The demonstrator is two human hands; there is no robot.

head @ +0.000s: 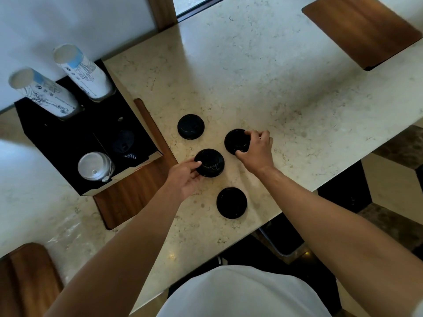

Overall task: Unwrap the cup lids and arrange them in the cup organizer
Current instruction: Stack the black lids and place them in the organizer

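Note:
Several black cup lids lie on the marble counter. My left hand (185, 177) grips the left edge of the middle lid (211, 162). My right hand (256, 148) closes on the right-hand lid (235, 141), thumb and fingers around its rim. A third lid (190, 126) lies farther back, and a fourth lid (231, 202) sits nearest me; nothing touches either. The black cup organizer (57, 145) stands at the left. Its front compartments hold a stack of white lids (95, 166) and dark lids (123, 140).
Two stacks of printed paper cups (83, 73) (43, 92) stand in the organizer's rear slots. A wooden inlay (135, 191) lies beneath and beside the organizer, another wooden panel (361, 30) at the far right. The counter edge (286, 209) runs diagonally at my right.

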